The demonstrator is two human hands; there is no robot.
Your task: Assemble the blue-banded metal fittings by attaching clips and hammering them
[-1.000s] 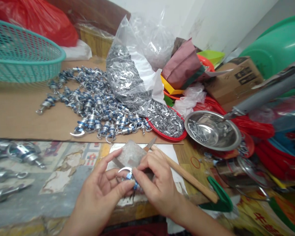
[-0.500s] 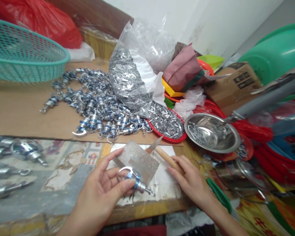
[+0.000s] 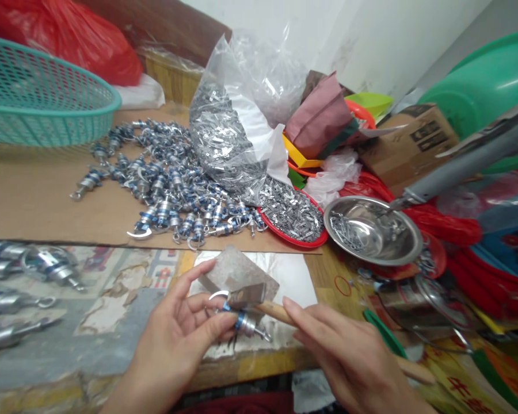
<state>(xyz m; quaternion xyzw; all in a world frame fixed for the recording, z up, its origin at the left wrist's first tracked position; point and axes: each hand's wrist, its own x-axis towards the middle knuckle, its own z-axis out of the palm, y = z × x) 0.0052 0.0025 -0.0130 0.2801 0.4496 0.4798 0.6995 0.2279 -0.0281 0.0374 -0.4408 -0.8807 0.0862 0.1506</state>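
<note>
Above the front edge of the worktable (image 3: 280,364), a blue-and-silver metal assembly (image 3: 246,323) with a curved hook is held in the left hand (image 3: 179,333). Thumb and fingers pinch its hooked end; its ringed end points toward the lower right. The right hand (image 3: 345,345) is closed around the wooden handle of a hammer (image 3: 249,294). The hammer head is positioned at the assembly, near the left fingertips; whether it makes contact cannot be determined. A flat metal block (image 3: 237,269) lies just behind, on a white sheet (image 3: 297,270). Farther back, similar assemblies (image 3: 168,184) form a pile on a cardboard sheet (image 3: 30,195). To the right of the pile, a clear bag (image 3: 224,141) contains small metal pieces, and a red tray (image 3: 326,236) holds more. Adjacent to the tray, a steel bowl (image 3: 373,230) contains thin metal parts. A turquoise basket (image 3: 47,126) occupies the far left.
</note>
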